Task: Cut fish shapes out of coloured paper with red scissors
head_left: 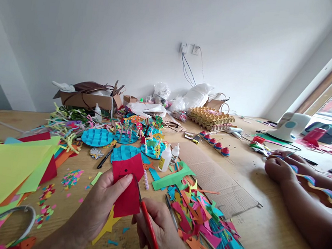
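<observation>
1. On the wooden table (234, 212), stacked paper sheets (8, 166), yellow on top, spread over the left side, with a pale wire coil (33, 219) lying at their near edge.
2. Between that stack and the person's left hand (99, 205) I see small bright confetti (71, 177) in loose patches.
3. Straight ahead, past the work, sit round blue pieces (97, 137), a black marker (106, 157) and two glue bottles, a fuller-bodied one (164, 160) just beside a slimmer one (175, 154).
4. A heap of coloured scraps (199, 224) crowds the space beside the person's right hand (157, 223); behind it lies a flat cardboard sheet (219, 182).
5. Farther back, a cardboard box (87, 102) and stacked egg trays (208, 119) stand near the wall. At the far right, a co-worker's hands (280, 169) are busy with a wavy strip (311, 185).
6. The red paper (128, 202), marked with a black dot, is held up above the table in front of the person. The left hand pinches it, thumb on its face, fingers behind.
7. The right hand comes in lower, curled round the red-handled scissors (150, 230), blades angled upward at the paper's right side; I can't tell how wide they stand.
</observation>
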A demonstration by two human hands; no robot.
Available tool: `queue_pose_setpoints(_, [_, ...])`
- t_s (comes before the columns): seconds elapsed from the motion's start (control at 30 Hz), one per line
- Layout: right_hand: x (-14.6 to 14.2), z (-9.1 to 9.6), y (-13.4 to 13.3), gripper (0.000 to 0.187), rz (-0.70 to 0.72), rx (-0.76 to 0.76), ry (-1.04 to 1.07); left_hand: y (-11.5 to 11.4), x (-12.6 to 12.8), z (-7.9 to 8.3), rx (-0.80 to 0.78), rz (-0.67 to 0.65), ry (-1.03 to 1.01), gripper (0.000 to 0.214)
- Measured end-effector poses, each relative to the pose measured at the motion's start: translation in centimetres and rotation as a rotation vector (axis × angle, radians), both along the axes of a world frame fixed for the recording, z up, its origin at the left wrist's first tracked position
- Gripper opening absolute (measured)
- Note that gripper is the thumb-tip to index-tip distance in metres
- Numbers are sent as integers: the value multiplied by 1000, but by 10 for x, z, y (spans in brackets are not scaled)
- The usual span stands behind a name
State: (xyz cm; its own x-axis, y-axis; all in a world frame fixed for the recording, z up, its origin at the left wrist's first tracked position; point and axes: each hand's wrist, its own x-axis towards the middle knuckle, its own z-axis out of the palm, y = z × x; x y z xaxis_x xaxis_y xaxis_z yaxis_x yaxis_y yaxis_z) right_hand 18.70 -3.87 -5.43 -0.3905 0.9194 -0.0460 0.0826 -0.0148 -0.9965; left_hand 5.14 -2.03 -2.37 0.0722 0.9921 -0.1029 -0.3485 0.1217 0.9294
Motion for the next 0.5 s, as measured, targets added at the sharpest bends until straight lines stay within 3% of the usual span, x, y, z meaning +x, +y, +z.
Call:
queue_pose_setpoints(0.2, [0, -3, 1, 43, 4, -6, -3, 0, 0, 3, -22, -54, 18, 18])
queue_pose_setpoints(0.5, [0, -1, 0, 50, 3, -4, 26, 0, -2, 5, -31, -80, 13, 19])
